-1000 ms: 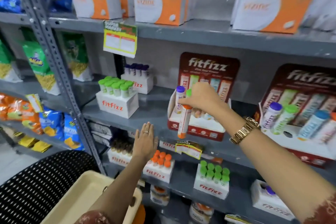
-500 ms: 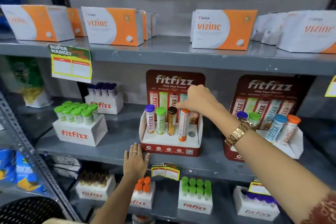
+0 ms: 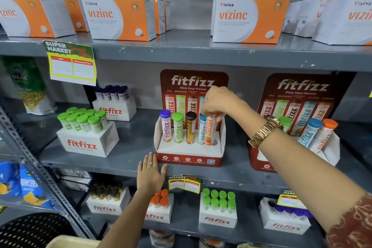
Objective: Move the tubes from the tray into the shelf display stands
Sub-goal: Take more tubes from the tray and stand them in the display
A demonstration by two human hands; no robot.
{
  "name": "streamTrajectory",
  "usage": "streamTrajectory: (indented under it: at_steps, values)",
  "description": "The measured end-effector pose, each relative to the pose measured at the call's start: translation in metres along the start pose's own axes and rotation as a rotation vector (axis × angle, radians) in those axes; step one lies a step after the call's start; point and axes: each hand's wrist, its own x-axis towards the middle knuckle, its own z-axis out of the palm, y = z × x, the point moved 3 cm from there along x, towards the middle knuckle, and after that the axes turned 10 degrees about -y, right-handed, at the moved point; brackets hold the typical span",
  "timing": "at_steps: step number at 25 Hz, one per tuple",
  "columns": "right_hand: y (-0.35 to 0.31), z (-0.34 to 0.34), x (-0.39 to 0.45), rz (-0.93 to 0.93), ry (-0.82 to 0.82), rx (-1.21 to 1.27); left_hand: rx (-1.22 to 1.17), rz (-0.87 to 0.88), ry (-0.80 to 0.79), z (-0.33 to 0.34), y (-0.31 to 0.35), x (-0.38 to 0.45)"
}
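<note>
A red and white fitfizz display stand [image 3: 189, 153] sits on the middle shelf. It holds purple-capped [image 3: 166, 127], green-capped [image 3: 178, 128], brown [image 3: 190, 128] and blue-capped [image 3: 202, 133] tubes upright. My right hand [image 3: 218, 101] grips the top of an orange tube [image 3: 209, 132] whose base rests at the stand's rightmost hole. My left hand [image 3: 151, 173] lies flat, fingers spread, on the shelf edge just left of the stand. A corner of the cream tray [image 3: 70, 242] shows at the bottom left.
A second fitfizz stand [image 3: 326, 147] with blue, orange and green tubes stands to the right. White fitfizz boxes [image 3: 88, 141] of tubes fill the middle and lower shelves. Vizinc cartons [image 3: 120, 16] line the top shelf. A black mesh chair [image 3: 34, 229] is at bottom left.
My right hand carried the orange tube rightward along the stand and lowered it to the rightmost hole. A blue-capped tube now shows in the stand. My left hand stayed on the shelf edge.
</note>
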Motion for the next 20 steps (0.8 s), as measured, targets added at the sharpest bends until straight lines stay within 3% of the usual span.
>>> streamTrajectory:
  at_steps: [9, 20]
  values:
    - [0.006, 0.018, 0.005, -0.093, 0.154, -0.089, 0.010, -0.002, 0.000, 0.001, 0.000, 0.002]
    - [0.020, 0.029, 0.012, -0.097, 0.194, -0.093, 0.008, -0.004, 0.011, 0.003, -0.002, 0.004]
